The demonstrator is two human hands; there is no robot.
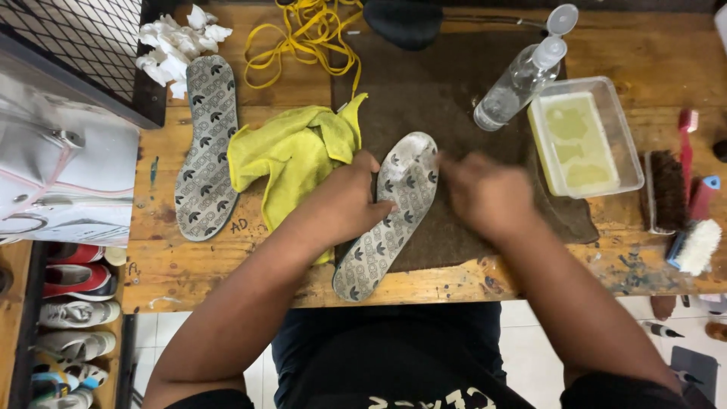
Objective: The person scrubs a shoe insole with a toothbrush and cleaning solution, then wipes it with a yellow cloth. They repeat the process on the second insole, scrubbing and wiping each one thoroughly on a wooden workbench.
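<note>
While the left hand (344, 201) presses flat on the near half of a patterned grey insole (388, 216), fingers spread along its edge and pinning rather than gripping it, the right hand (485, 193) sits just beside the insole's upper edge, blurred, so whether its fingers are curled or loose cannot be told. The insole lies slanted on a brown mat (447, 113), its heel end reaching the near edge of the wooden table (666, 45). Under the left wrist spreads a yellow cloth (291, 151), and a second insole (206, 148) lies well to the left (same pattern). To the right stand a clear tub of pale liquid (583, 136), brushes (678, 208) beyond it, and a spray bottle (522, 76) lying farther back. Yellow laces (303, 34) and crumpled white paper (178, 45) sit at the far edge.
</note>
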